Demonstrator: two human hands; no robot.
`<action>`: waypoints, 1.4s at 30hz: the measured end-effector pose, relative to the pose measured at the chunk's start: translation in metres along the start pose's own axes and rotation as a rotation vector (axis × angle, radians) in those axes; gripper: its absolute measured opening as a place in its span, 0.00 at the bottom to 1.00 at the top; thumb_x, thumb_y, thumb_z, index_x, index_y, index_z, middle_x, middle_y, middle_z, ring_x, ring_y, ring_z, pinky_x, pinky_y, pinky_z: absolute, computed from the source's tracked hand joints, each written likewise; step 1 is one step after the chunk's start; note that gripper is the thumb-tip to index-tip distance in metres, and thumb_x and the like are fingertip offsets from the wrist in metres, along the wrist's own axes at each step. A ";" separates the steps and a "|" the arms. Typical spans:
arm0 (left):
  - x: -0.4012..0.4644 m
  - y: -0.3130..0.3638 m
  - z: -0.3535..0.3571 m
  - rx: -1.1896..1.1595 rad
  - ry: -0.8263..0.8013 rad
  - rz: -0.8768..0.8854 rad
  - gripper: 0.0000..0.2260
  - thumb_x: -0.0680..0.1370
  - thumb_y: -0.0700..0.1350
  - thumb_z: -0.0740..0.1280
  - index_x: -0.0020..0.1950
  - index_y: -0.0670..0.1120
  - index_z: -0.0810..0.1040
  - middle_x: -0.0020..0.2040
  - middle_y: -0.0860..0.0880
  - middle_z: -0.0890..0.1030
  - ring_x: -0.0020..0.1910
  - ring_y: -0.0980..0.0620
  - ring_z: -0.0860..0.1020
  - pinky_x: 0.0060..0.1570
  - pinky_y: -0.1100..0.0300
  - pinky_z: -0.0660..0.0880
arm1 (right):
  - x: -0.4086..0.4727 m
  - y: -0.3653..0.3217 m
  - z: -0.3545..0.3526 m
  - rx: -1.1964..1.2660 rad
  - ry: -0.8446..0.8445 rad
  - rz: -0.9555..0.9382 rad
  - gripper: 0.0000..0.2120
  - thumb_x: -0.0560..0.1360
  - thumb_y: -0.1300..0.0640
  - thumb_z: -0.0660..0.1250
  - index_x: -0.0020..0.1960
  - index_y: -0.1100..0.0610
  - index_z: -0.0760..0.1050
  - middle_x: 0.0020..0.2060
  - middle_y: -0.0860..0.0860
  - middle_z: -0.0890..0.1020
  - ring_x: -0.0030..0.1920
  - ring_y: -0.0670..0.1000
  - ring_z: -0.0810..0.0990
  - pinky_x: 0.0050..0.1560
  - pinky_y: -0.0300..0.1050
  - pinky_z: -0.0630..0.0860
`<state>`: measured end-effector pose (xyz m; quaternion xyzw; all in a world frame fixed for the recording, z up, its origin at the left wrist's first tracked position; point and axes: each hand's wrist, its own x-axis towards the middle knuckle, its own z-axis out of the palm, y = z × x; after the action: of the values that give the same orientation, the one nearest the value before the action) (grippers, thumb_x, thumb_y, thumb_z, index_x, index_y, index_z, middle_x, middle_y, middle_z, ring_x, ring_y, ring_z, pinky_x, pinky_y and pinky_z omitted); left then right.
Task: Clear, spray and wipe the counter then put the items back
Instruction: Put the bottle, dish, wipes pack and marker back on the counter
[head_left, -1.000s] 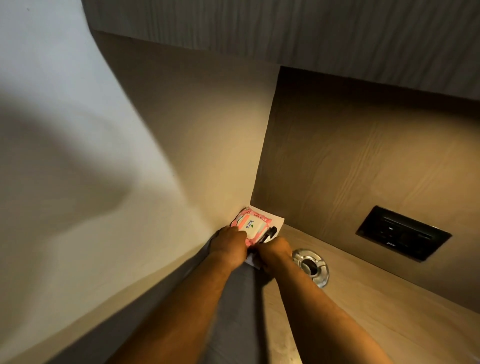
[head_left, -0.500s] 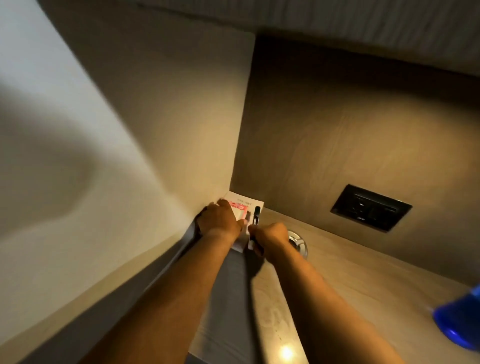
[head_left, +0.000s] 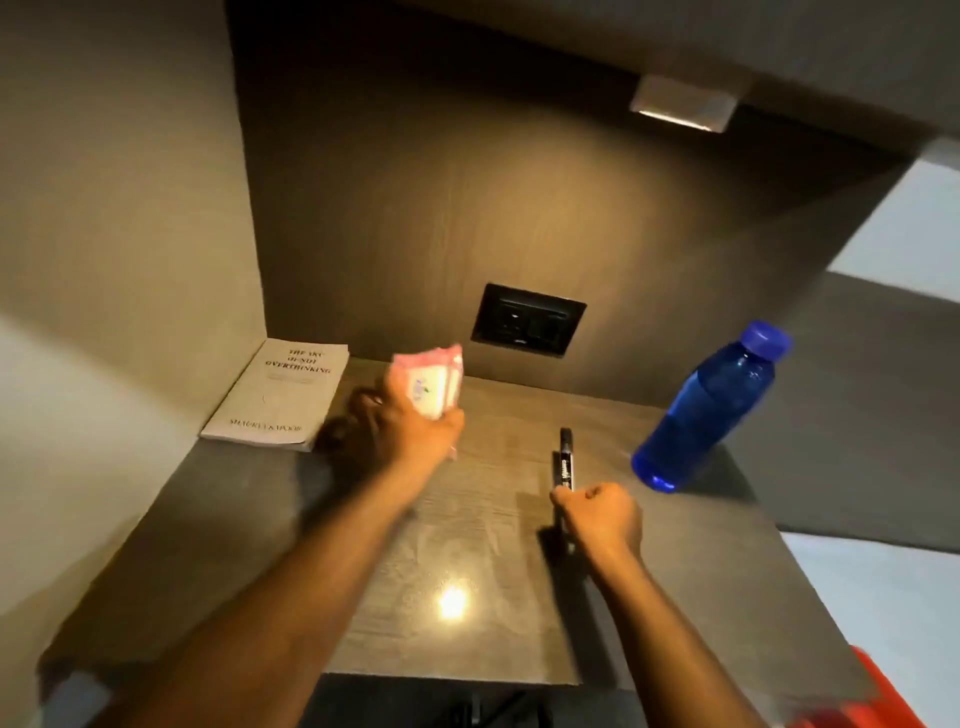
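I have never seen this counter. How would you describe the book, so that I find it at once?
Look at the wooden counter under the black wall socket. In its far left corner, against the side wall, the book lies flat. It is the only pale, flat thing there, with dark printed title lines on its cover.

Counter (head_left: 457, 551): I see wood-grain laminate, smooth, semi-gloss, catching a lamp glare. Back wall (head_left: 415, 218): I note matching wood grain, matt. Book (head_left: 283, 395): paper cover, matt. Bottle (head_left: 709, 410): translucent blue plastic, glossy. Marker (head_left: 565, 460): black plastic, slight sheen. Wipes pack (head_left: 434, 384): I read soft pink film, blurred. Socket plate (head_left: 527, 319): black, glossy.
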<state>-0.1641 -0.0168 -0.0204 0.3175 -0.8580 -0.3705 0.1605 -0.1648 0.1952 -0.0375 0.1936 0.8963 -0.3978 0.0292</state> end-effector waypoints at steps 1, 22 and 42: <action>-0.016 0.008 0.015 0.029 -0.096 0.002 0.39 0.65 0.62 0.71 0.72 0.52 0.60 0.65 0.39 0.70 0.63 0.38 0.69 0.58 0.46 0.68 | -0.001 0.010 -0.005 -0.014 0.016 0.005 0.11 0.72 0.50 0.73 0.38 0.56 0.78 0.33 0.52 0.81 0.35 0.51 0.80 0.34 0.44 0.76; 0.019 0.076 0.114 0.367 -0.686 0.608 0.41 0.65 0.47 0.77 0.74 0.50 0.62 0.68 0.44 0.73 0.63 0.43 0.73 0.63 0.47 0.72 | -0.010 0.130 -0.079 -0.224 0.223 -0.088 0.07 0.71 0.47 0.70 0.39 0.50 0.76 0.35 0.45 0.77 0.33 0.44 0.75 0.32 0.39 0.67; 0.041 0.029 0.041 -0.025 -0.196 0.530 0.28 0.71 0.48 0.74 0.70 0.46 0.72 0.74 0.39 0.66 0.74 0.44 0.64 0.70 0.55 0.61 | -0.007 0.014 -0.034 0.066 0.114 -0.399 0.11 0.74 0.53 0.68 0.55 0.53 0.81 0.48 0.49 0.80 0.44 0.46 0.76 0.44 0.40 0.71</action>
<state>-0.2282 -0.0070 -0.0254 0.0427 -0.9180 -0.3550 0.1719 -0.1492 0.2263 -0.0228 0.0354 0.9036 -0.4133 -0.1073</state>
